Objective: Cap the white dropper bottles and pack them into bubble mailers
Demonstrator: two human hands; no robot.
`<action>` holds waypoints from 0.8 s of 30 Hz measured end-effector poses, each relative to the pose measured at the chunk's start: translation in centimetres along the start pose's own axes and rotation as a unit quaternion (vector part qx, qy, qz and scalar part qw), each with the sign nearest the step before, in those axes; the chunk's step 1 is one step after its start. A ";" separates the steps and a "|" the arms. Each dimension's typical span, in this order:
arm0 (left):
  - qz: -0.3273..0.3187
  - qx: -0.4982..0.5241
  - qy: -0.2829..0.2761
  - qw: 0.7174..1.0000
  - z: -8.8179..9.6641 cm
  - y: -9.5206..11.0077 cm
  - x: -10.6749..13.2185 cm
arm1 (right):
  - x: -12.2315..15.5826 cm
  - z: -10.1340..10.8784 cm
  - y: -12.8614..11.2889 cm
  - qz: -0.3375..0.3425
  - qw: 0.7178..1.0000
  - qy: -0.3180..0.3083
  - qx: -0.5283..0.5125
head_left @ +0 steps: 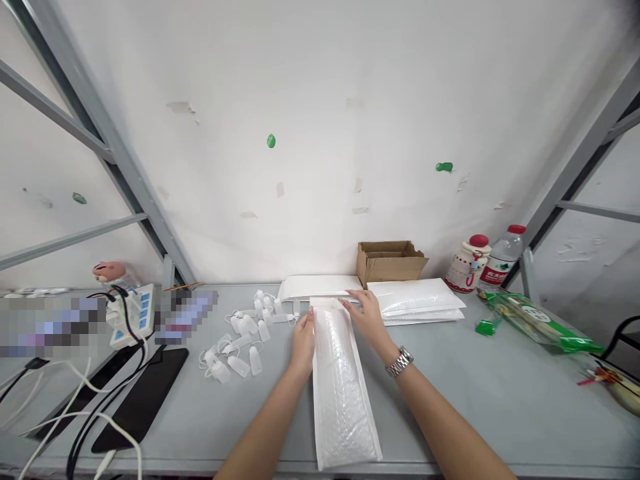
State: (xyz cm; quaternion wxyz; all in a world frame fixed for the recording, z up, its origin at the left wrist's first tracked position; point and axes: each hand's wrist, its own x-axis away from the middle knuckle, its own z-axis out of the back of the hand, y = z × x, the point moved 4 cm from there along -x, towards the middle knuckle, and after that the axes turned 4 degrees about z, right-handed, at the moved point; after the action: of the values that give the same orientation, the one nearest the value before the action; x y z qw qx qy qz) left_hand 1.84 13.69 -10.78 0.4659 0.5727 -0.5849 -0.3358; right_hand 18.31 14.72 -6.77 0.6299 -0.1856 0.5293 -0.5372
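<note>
A long white bubble-padded envelope [344, 390] lies lengthwise on the grey worktop [460, 393], between two bare hands.

At the far left, a white power strip with blue sockets [136, 317] stands behind a flat black rectangular slab [145, 400]; next comes a loose cluster of small translucent white plastic bottles [245, 337]. The left hand [303, 341] grips the envelope's left edge near its top, thumb upward, the envelope just right of its fingers. The right hand [369, 317], wearing a silver metal-link watch [399, 361], reaches in at the upper right corner with fingers extended and parted, their tips at the flap, the envelope below and left of them. Beyond it lie stacked white padded envelopes [420, 298], before an open brown cardboard box [393, 263].
</note>
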 end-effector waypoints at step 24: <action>0.118 0.055 -0.072 0.989 -0.5 0.2 0.1 | 0.4 -0.8 0.3 -0.097 0.943 -0.252 -0.193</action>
State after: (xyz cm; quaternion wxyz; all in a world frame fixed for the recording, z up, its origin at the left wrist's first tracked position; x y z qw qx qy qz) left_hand 2.25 13.67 -10.37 0.4269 0.4984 -0.6981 -0.2864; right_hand 17.73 14.74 -7.53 0.6398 -0.4836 0.4261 -0.4185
